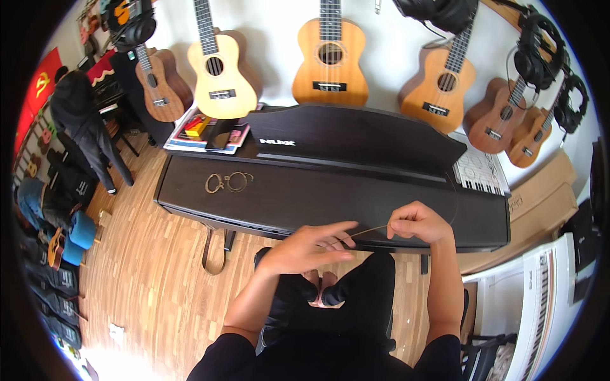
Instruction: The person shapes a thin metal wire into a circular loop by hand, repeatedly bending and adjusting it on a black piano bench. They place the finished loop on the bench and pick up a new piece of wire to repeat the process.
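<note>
1. Your right hand, between three and four o'clock from the middle of the head view, pinches a thin string between thumb and forefinger.

2. Your left hand is at six o'clock, with thumb and forefinger stretched well apart. The string runs to its other fingers; whether they grip it, you cannot tell from this angle.

3. That string lies at four o'clock, slanting between your two hands over the near edge of the dark piano, whose lid is closed.

4. At nine o'clock, two brownish coils rest side by side on the piano lid, well apart from your hands.

5. Toward ten o'clock, you have a phone and a yellow box lying on a pile of books at the piano's far corner.

6. Small guitars hang on the wall beyond: a pale guitar at eleven, an orange-brown guitar at twelve.

7. At three o'clock, you have printed sheets on the piano; at four, a white keyboard stands beyond your right arm.
</note>
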`<state>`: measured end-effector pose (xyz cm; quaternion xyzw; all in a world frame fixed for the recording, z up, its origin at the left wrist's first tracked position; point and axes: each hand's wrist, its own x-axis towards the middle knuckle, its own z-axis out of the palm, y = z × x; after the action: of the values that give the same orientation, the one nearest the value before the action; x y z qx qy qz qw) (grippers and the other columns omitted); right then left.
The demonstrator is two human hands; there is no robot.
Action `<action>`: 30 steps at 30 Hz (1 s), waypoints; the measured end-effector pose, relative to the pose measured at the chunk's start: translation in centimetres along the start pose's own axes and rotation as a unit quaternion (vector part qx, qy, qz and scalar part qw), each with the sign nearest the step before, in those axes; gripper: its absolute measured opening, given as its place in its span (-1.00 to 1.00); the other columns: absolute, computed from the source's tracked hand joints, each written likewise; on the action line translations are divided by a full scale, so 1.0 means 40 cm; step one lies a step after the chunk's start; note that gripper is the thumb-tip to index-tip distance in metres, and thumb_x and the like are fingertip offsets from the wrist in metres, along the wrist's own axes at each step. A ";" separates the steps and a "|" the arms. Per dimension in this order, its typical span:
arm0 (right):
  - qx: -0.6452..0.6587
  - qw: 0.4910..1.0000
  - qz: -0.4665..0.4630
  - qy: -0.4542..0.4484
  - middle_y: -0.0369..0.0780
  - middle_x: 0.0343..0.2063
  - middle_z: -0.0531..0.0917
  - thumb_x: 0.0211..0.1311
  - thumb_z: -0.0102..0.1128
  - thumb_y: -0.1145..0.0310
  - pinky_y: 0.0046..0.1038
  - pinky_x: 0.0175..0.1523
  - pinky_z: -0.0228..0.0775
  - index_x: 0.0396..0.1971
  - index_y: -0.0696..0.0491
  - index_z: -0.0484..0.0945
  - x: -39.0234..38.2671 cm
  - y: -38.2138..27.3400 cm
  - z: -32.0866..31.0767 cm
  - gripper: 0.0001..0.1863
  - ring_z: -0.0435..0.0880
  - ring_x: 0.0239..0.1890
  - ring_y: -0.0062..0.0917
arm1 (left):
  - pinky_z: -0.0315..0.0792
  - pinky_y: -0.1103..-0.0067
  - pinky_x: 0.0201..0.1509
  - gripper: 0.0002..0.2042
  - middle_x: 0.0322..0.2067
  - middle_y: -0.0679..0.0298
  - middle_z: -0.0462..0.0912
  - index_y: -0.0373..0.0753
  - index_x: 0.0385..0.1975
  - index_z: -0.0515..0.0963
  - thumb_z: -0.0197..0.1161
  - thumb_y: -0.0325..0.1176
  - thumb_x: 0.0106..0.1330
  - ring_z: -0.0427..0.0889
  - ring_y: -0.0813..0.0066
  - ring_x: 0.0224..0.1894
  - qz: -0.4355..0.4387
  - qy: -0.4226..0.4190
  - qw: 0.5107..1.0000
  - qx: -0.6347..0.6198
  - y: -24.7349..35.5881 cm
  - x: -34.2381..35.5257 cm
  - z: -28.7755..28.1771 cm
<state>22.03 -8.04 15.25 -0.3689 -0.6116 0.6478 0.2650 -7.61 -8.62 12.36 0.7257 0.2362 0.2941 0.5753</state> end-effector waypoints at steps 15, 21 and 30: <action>0.423 0.876 -0.229 0.041 -0.32 -0.63 0.41 0.47 -0.03 0.30 -0.65 -0.57 0.09 -0.14 0.17 0.50 0.053 0.110 0.113 -0.76 0.25 -0.65 -0.72 | 0.30 0.67 -0.39 -0.76 -0.53 0.39 0.53 -0.30 -0.15 0.63 0.09 -0.28 0.48 0.40 0.73 -0.45 0.036 0.240 0.969 -0.042 -0.102 0.126 0.087; 0.365 0.850 -0.260 0.277 -0.19 -0.42 0.63 0.46 -0.01 0.33 -0.64 -0.47 0.33 -0.07 0.17 0.53 0.101 0.073 0.172 -0.75 0.50 -0.55 -0.62 | 0.24 0.60 -0.57 -0.77 -0.73 0.31 0.39 -0.29 -0.10 0.61 0.11 -0.30 0.44 0.30 0.66 -0.67 0.027 0.244 0.968 0.041 -0.133 0.138 0.139; -0.393 0.829 -0.284 0.277 -0.12 -0.34 0.71 0.26 0.16 0.50 -0.44 -0.23 0.55 -0.19 0.18 0.60 0.098 0.096 0.164 -0.84 0.73 -0.32 -0.35 | 0.43 0.37 -0.45 -0.77 -0.58 0.07 0.62 -0.28 -0.20 0.62 0.09 -0.29 0.38 0.61 0.10 -0.55 0.018 0.071 0.981 0.180 -0.123 0.099 0.124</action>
<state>14.90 -9.26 10.71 -0.4163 -0.7933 0.1194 0.4279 -1.33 -8.24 7.36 0.7989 0.3125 0.3077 0.4116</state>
